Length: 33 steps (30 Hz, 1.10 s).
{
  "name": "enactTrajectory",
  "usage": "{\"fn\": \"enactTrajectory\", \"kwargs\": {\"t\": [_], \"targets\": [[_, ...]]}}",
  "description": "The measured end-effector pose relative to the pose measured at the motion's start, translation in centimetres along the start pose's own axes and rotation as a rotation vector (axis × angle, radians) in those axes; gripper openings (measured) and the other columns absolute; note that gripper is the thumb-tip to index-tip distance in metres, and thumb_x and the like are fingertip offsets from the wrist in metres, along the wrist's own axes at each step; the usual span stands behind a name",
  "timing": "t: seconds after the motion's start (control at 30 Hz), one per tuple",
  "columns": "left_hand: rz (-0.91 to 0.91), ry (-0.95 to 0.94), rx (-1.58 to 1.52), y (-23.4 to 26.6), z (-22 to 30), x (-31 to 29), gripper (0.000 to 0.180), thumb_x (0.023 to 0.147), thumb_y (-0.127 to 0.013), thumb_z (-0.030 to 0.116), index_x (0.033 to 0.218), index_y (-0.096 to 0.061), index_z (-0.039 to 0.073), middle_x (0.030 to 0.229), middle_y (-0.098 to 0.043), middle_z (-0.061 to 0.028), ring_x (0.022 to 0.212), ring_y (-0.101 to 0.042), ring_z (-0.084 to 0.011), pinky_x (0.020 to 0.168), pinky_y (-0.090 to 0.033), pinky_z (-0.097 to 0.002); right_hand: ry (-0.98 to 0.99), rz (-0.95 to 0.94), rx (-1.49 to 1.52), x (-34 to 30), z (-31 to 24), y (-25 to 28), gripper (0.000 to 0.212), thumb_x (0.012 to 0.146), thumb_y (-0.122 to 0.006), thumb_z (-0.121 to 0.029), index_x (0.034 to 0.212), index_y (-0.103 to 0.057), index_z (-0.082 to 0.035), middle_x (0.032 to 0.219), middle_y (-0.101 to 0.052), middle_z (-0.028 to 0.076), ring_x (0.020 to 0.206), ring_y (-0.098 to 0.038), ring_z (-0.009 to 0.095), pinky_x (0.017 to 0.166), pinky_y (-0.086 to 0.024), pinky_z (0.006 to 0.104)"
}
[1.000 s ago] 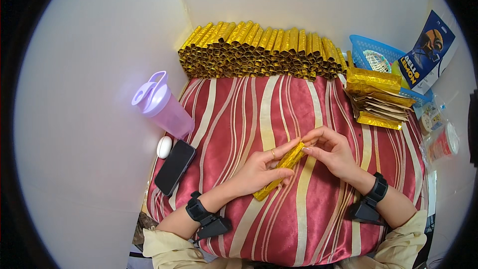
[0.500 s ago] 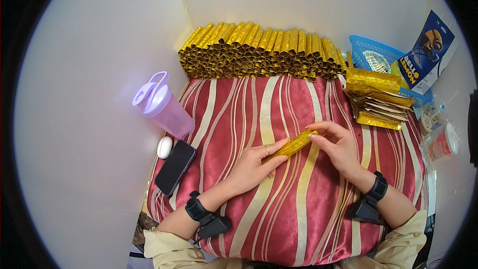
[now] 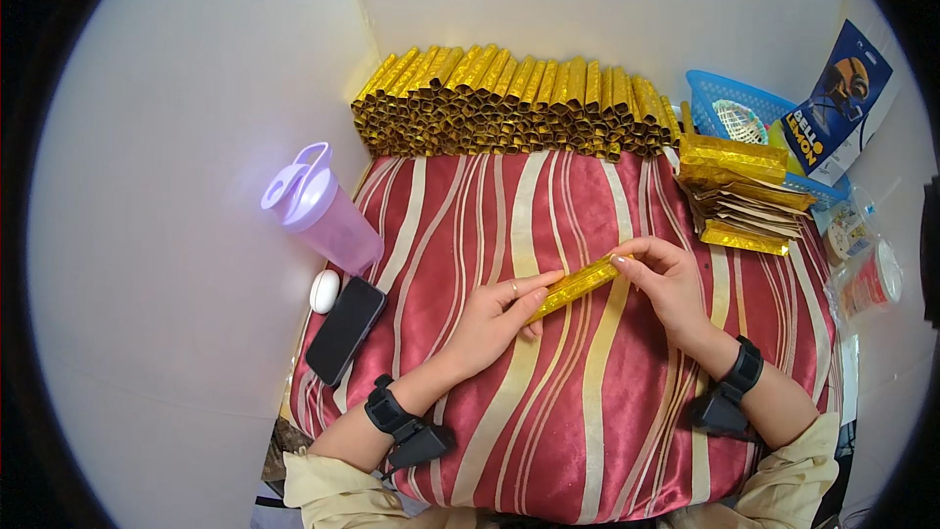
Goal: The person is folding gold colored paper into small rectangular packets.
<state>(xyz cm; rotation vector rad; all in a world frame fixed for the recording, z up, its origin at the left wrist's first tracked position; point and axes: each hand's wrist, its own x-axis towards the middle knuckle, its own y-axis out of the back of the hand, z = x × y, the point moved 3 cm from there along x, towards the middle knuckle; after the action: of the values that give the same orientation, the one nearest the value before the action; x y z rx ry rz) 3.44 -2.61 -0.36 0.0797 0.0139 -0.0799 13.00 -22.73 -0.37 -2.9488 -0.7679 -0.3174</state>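
The left grip (image 3: 493, 321) is closed around the near end of a gold tube (image 3: 582, 288), fingers along its far side and thumb on the near one, with a ring on one finger. The right grip (image 3: 670, 290) pinches the tube's other end between thumb and fingertips, so the tube lies between the two, slanting up toward the right one, over a red striped cloth (image 3: 587, 431). Well beyond both grips, a stack of gold tubes (image 3: 509, 98) shows its open ends toward them. Left of the left grip lie a dark phone (image 3: 345, 331) and, just past it, a white oval object (image 3: 324, 291); farther out stands a tilted-looking purple bottle (image 3: 333, 218). Beyond the right grip and to its right sits a pile of flat gold pieces (image 3: 734, 159), beside a blue basket (image 3: 707, 90) with a dark blue packet (image 3: 844, 88) leaning at it.
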Motion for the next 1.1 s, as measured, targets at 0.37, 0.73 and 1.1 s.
{"fn": "enactTrajectory", "kwargs": {"t": [0.37, 0.73, 1.1], "targets": [[0.128, -0.086, 0.030, 0.4, 0.3, 0.3, 0.032, 0.095, -0.059, 0.007, 0.125, -0.060, -0.001, 0.100, -0.066, -0.0032, 0.079, -0.060, -0.0066, 0.074, -0.050, -0.0217, -0.110, 0.104, 0.039, 0.6, 0.2, 0.6, 0.018, 0.091, -0.066, -0.012, 0.106, -0.069, -0.001, 0.086, -0.065, -0.002, 0.072, -0.053, 0.003, 0.064, -0.043, 0.0191], [0.177, -0.031, 0.011, 1.1, 0.6, 0.3, 0.030, 0.096, -0.058, 0.011, 0.124, -0.061, -0.001, 0.087, -0.065, -0.0014, 0.074, -0.060, -0.0057, 0.068, -0.050, -0.0211, -0.093, 0.156, 0.090, 0.4, -0.6, 0.3, 0.025, 0.096, -0.060, -0.015, 0.118, -0.064, -0.006, 0.084, -0.061, -0.004, 0.072, -0.055, 0.002, 0.062, -0.044, 0.0179], [0.731, -0.282, -0.144, 10.3, 6.2, 7.7, 0.037, 0.096, -0.052, 0.007, 0.131, -0.051, -0.004, 0.101, -0.063, -0.0070, 0.084, -0.061, -0.0105, 0.077, -0.051, -0.0229, -0.061, 0.104, 0.094, -0.1, 0.9, 0.5, 0.022, 0.096, -0.057, -0.014, 0.116, -0.060, -0.005, 0.091, -0.061, -0.001, 0.072, -0.058, 0.005, 0.063, -0.044, 0.0200]]}}
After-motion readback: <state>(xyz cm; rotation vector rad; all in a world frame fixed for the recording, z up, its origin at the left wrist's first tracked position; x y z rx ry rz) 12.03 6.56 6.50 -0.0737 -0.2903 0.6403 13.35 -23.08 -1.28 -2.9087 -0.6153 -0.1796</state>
